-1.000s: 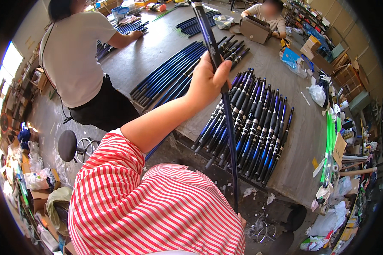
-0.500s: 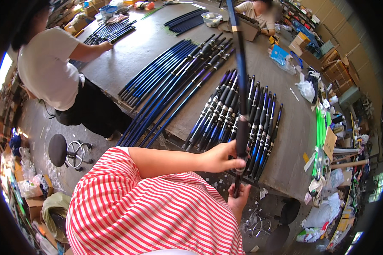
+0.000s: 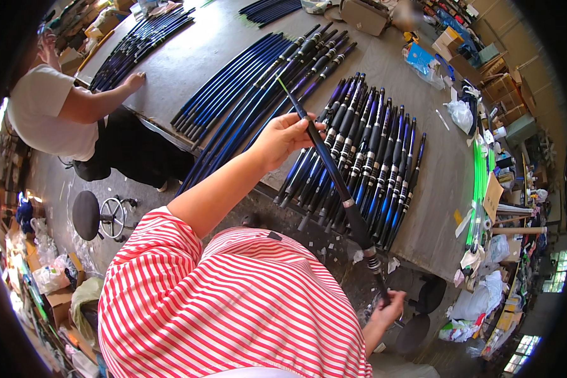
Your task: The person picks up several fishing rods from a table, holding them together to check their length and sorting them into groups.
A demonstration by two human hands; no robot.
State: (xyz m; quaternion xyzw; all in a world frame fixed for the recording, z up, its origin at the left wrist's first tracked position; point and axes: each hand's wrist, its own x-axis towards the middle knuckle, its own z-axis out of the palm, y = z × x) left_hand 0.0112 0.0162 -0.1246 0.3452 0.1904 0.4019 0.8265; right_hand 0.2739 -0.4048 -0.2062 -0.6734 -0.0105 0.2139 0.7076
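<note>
A dark fishing rod (image 3: 334, 168) slants across in front of me, its far end to the left and its butt low on the right. My left hand (image 3: 281, 140) pinches it near the far end, where a thin green tip pokes out. Around the dark butt, below the silver rings, the fingers of my right hand (image 3: 389, 309) are closed. Under the rod, a row of similar rods with black grips and silver rings (image 3: 394, 157) lies on the table, partly hidden by it.
Long blue rods (image 3: 230, 91) lie on the grey table (image 3: 431, 220), some past its near edge. A co-worker (image 3: 44, 110) stands at left by another rod pile (image 3: 138, 47). Round stools (image 3: 86, 215) are on the floor. Bags, boxes and green rods (image 3: 479, 195) line the right.
My left hand has slid from the grip up toward the rod's far end. The rod has tilted left and looks much shorter. My right hand has moved lower and right.
</note>
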